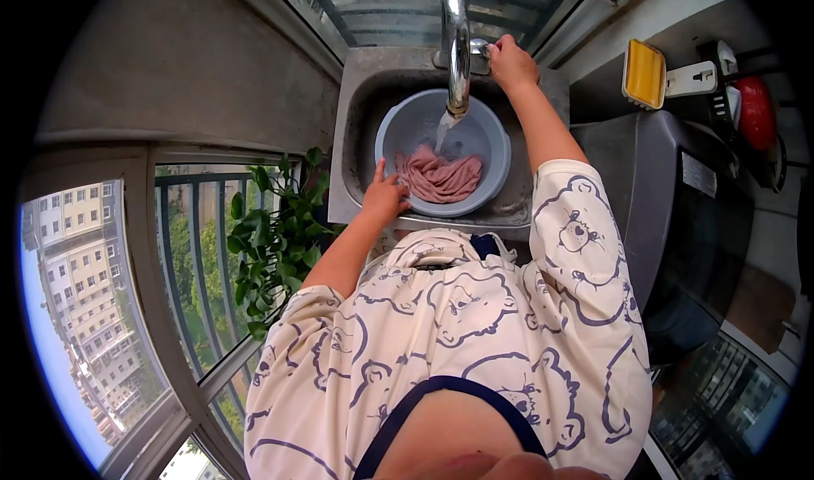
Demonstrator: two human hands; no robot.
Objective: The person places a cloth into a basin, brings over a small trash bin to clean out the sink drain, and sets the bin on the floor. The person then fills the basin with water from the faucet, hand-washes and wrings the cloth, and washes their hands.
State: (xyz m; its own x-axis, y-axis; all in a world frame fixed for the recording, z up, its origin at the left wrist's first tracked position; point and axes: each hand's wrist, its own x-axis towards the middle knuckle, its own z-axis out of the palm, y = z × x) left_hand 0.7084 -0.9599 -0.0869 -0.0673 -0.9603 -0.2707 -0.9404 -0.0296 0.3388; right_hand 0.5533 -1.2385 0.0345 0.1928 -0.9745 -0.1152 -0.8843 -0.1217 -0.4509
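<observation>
A grey-blue plastic basin (504,162) sits inside the metal sink (346,153). Water runs from the curved chrome faucet (455,47) into it, onto a bunched pink cloth (441,175) at the bottom. My right hand (514,64) is closed around the faucet handle (480,47), right of the spout. At the basin's near left rim rests my left hand (387,197), its fingers spread and touching the edge.
A leafy green plant (275,242) grows left of the sink beside a railed window. On the right wall hangs a yellow soap dish (644,73), above a dark grey appliance (653,183). A red item (755,114) hangs farther right.
</observation>
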